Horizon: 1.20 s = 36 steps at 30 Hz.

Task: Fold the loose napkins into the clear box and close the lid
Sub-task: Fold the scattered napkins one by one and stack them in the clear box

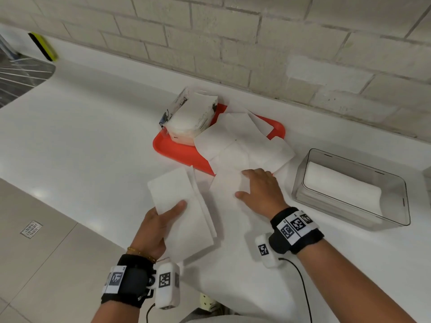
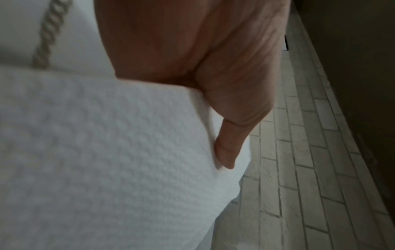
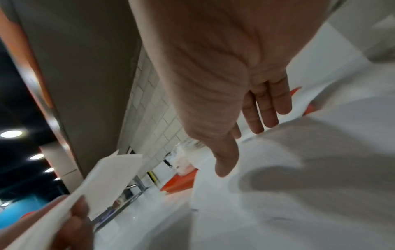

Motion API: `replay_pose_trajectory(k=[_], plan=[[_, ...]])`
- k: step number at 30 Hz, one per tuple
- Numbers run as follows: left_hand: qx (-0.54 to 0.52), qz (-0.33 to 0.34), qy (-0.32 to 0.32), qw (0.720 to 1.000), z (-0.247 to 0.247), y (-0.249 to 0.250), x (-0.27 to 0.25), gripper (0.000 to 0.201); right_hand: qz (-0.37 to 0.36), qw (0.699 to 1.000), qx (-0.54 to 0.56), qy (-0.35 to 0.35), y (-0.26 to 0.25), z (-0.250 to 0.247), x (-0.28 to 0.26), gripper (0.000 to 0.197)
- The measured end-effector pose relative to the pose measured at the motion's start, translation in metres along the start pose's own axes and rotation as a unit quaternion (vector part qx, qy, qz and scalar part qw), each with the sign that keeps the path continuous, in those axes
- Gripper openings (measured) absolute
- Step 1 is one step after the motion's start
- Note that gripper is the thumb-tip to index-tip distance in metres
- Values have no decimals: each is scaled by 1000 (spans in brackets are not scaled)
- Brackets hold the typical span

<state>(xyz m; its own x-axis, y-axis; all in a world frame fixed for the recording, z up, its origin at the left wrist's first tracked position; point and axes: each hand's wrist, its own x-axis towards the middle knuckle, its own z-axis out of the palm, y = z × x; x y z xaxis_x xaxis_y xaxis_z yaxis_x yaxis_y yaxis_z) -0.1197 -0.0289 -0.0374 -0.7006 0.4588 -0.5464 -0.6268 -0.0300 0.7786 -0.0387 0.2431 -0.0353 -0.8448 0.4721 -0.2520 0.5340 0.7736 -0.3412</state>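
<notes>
My left hand (image 1: 163,220) holds a folded white napkin (image 1: 182,206) above the counter's front edge, thumb on top and fingers underneath; in the left wrist view the thumb (image 2: 226,152) presses the embossed napkin (image 2: 107,152). My right hand (image 1: 258,192) lies flat with straight fingers (image 3: 269,104) on a loose unfolded napkin (image 1: 228,190) beside the tray. Several more loose napkins (image 1: 242,138) spill over the red tray (image 1: 177,150). The clear box (image 1: 349,190) stands open at the right with a folded napkin (image 1: 340,183) inside. Its lid is not in view.
An opened pack of napkins (image 1: 191,115) sits on the tray's far left corner. A brick wall (image 1: 256,43) runs behind the white counter (image 1: 81,127). A metal rack (image 1: 21,75) lies at far left. Tiled floor (image 1: 46,252) drops off below left.
</notes>
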Motion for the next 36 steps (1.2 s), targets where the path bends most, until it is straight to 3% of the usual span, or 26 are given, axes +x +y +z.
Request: replay_pose_trajectory(k=[3,6,11,18,20,23,27,30,34,36], plan=[[2,12,3,1000,-10,-2,1,48,7,999,-40,0,11,3,10,82],[-4,32,-3,999,-11,-4,2,39,8,999,-51,6,13,4,17,81],[-58,61,-37,996,-1,-10,4,43,22,999,-12,27,10,-6,19,57],[-70,12,-81,994,31,-22,2,50,54,986,143,71,17,-25,4,30],[-80,-4,-106,991,43,-26,1,59,22,975,217,49,16,-30,-2,26],[-107,-11,-138,985,63,-31,-2,55,-49,933,356,-15,9,-37,-17,21],[-118,-4,-126,985,80,-34,7,53,-103,911,394,-61,0,-38,-34,17],[-113,1,-100,989,82,-35,17,50,-99,906,404,-74,-4,-35,-41,10],[-143,3,-103,984,80,-34,24,55,-93,876,446,-156,3,-26,-47,51],[-171,-9,-106,979,77,-34,25,56,-112,905,376,-165,7,-19,-51,60]])
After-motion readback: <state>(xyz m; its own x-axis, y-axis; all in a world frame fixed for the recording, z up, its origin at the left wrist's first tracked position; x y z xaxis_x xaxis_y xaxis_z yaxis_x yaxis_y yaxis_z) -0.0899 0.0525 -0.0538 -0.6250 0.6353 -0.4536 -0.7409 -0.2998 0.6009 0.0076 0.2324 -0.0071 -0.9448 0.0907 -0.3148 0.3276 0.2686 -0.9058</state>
